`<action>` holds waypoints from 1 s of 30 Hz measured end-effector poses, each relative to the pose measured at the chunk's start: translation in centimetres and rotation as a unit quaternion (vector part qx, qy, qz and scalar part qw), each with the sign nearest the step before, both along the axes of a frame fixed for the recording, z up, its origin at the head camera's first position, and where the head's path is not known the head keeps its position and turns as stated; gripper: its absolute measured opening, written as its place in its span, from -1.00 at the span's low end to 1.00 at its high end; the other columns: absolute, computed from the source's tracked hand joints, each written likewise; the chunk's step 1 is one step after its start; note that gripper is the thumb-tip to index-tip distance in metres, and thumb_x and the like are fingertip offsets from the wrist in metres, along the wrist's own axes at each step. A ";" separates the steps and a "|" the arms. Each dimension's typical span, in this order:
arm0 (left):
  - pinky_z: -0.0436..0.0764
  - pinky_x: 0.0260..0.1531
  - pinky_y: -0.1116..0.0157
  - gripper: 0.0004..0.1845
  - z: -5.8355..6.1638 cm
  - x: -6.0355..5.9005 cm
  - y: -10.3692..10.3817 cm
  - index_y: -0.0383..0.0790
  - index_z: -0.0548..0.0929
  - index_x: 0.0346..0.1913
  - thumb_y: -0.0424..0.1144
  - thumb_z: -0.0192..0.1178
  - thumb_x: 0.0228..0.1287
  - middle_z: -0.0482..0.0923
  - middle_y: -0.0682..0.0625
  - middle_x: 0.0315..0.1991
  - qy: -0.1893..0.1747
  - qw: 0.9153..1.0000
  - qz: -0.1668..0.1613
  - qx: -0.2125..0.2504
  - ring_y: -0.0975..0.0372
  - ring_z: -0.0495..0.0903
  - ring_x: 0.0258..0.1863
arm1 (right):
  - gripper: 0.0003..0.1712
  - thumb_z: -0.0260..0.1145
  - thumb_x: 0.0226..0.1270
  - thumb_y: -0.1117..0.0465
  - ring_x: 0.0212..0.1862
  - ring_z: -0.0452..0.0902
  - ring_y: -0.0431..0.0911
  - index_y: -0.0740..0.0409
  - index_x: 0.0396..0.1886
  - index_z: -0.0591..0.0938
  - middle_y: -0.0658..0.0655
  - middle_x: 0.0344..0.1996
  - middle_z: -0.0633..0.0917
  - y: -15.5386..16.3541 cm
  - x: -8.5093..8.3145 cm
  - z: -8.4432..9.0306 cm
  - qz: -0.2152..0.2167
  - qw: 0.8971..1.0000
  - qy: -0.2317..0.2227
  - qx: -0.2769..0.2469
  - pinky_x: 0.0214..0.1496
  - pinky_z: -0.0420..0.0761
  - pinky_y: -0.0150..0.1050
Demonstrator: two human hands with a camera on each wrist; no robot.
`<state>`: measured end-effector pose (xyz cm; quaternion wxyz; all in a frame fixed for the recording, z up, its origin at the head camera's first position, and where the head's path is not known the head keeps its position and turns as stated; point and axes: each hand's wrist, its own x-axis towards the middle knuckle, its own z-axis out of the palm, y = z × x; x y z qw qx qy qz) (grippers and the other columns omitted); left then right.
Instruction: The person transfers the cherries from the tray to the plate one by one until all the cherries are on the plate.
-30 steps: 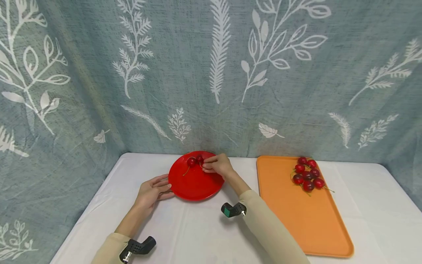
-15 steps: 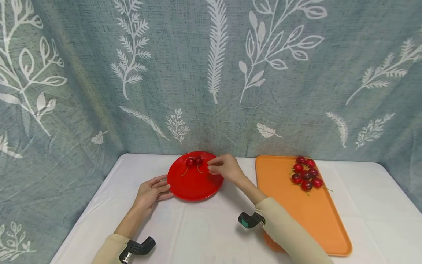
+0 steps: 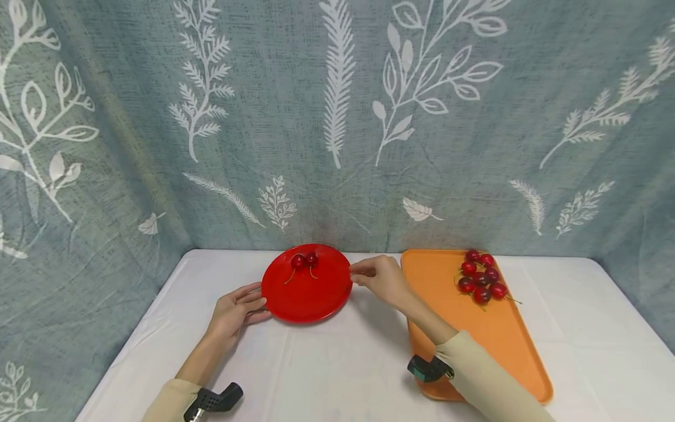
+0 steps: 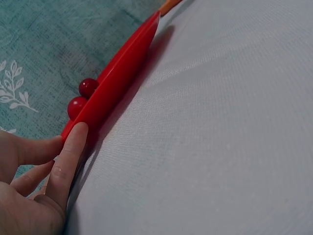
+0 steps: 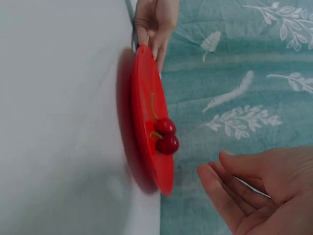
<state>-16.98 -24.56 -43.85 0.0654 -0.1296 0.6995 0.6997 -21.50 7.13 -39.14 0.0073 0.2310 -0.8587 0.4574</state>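
Withdrawn from the two cherries (image 3: pixel 304 260), the right hand (image 3: pixel 381 278) hovers beside the red plate (image 3: pixel 306 293), fingers loosely apart, empty; left hand (image 3: pixel 235 309) fingertips touch its rim.

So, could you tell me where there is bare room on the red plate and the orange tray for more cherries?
The red plate is bare across its near half; its two cherries sit near the far rim. The orange tray is bare along its near stretch; its far end is crowded with a cherry cluster.
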 end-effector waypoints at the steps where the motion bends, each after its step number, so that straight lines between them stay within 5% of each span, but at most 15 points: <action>1: 0.71 -0.17 0.27 -0.43 0.0 0.0 0.0 -0.45 0.22 0.42 -0.44 0.08 0.41 0.50 -0.30 0.17 0.001 1.000 0.001 -0.001 0.21 0.74 -0.26 | -0.78 0.40 0.22 0.38 -0.26 0.73 -0.04 0.35 -0.12 0.74 0.18 -0.26 0.78 0.5 0.1 0.0 0.002 1.000 0.010 0.000 -0.23 0.73 -0.31; 11: 0.71 -0.19 0.28 -0.44 -0.2 0.2 0.2 -0.41 0.26 0.41 -0.42 0.10 0.41 0.47 -0.34 0.23 -0.001 1.000 0.007 -0.016 0.16 0.74 -0.21 | -0.80 0.35 0.28 0.38 -0.17 0.71 0.05 0.33 -0.13 0.74 0.23 -0.19 0.76 7.4 0.7 1.0 -0.052 0.997 0.041 0.028 -0.12 0.73 -0.11; 19: 0.71 -0.18 0.28 -0.43 0.0 0.1 0.1 -0.41 0.24 0.42 -0.42 0.10 0.41 0.42 -0.37 0.27 0.001 1.000 0.007 -0.010 0.16 0.74 -0.19 | -0.78 0.36 0.29 0.32 -0.18 0.71 0.09 0.29 -0.10 0.74 0.23 -0.22 0.77 12.9 0.6 1.5 -0.120 0.988 0.068 0.070 -0.13 0.71 0.02; 30: 0.71 -0.17 0.26 -0.43 -0.2 0.3 0.0 -0.42 0.23 0.43 -0.42 0.10 0.41 0.41 -0.35 0.27 -0.002 1.000 0.009 0.002 0.17 0.74 -0.19 | -0.71 0.35 0.28 0.36 -0.20 0.69 0.21 0.44 -0.03 0.67 0.37 -0.19 0.73 18.3 0.8 1.0 -0.161 0.975 0.074 0.134 -0.15 0.67 0.14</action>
